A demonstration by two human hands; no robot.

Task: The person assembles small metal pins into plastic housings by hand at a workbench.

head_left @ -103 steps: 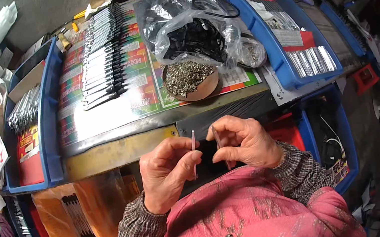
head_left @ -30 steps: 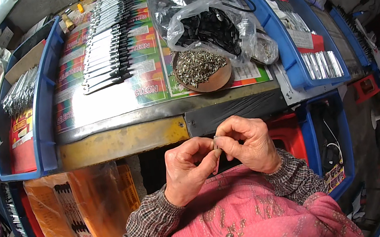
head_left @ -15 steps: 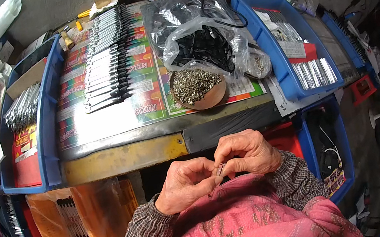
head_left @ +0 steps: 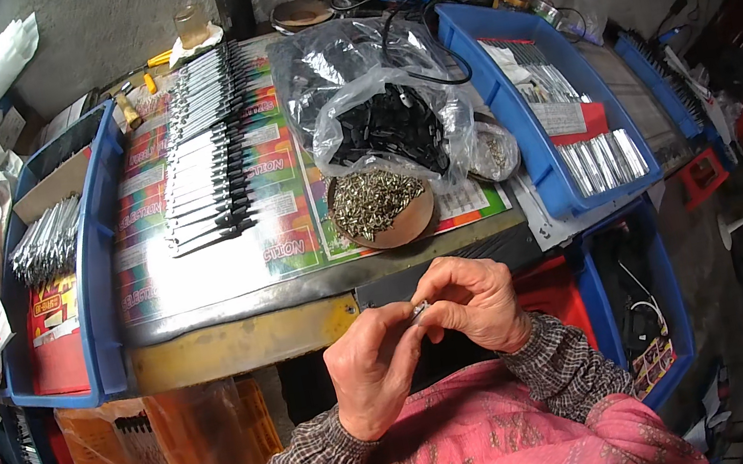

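My left hand and my right hand meet in front of the table's near edge. Both are closed, thumbs and forefingers pinching one small shiny metal piece; its exact kind is too small to tell. Beyond them, a round shallow bowl holds a heap of tiny brass-coloured metal parts. Behind the bowl lies an open clear plastic bag full of black pieces. To the left, slim silver pieces with black ends lie side by side in a long row.
Blue bins with silver pieces stand at the left and right of the table. A lower blue bin sits right of my right arm. An orange plastic-lined container is below the table at left. Black cables cross the back.
My hands have come closer to the table's edge, still pinching the small piece, and my left hand is more upright. The whole view has tilted, so the table appears lower in the picture.
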